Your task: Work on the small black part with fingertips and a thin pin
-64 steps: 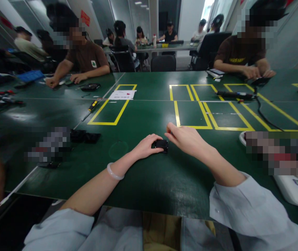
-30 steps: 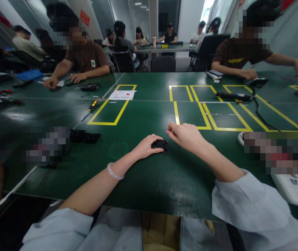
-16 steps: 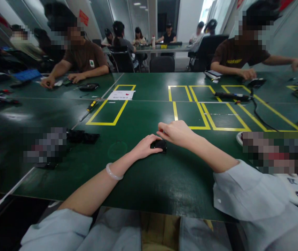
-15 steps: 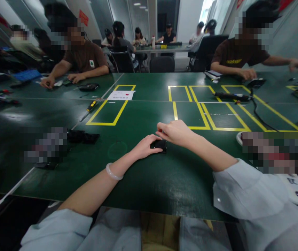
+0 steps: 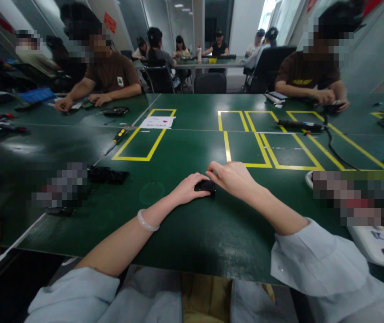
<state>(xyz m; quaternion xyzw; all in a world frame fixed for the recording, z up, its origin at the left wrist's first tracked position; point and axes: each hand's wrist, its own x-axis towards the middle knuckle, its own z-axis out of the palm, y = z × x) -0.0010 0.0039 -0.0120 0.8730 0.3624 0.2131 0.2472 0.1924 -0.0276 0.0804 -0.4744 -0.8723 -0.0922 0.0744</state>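
Observation:
My left hand [image 5: 189, 188] is closed around a small black block-like object [image 5: 206, 186] on the green tabletop, thumb on its near side and fingers on its far side. What kind of object it is does not show. Just right of and above it is my right hand [image 5: 231, 176], its fingers curled and thumb and fingertips pinched together. Anything between those fingertips is hidden or too small to make out. A pale bracelet [image 5: 147, 220] circles my left wrist.
Yellow tape rectangles [image 5: 131, 158] mark the green table [image 5: 178, 237]. A yellow-black screwdriver [image 5: 119, 135] and black parts [image 5: 107, 175] lie left. On the right are a black cabled tool [image 5: 300, 125] and a white device [image 5: 377, 244]. Two co-workers sit opposite.
My right hand has lowered slightly and shifted a little right; my left hand keeps holding the black object. The co-worker at right has brought an outstretched arm in to the item before them.

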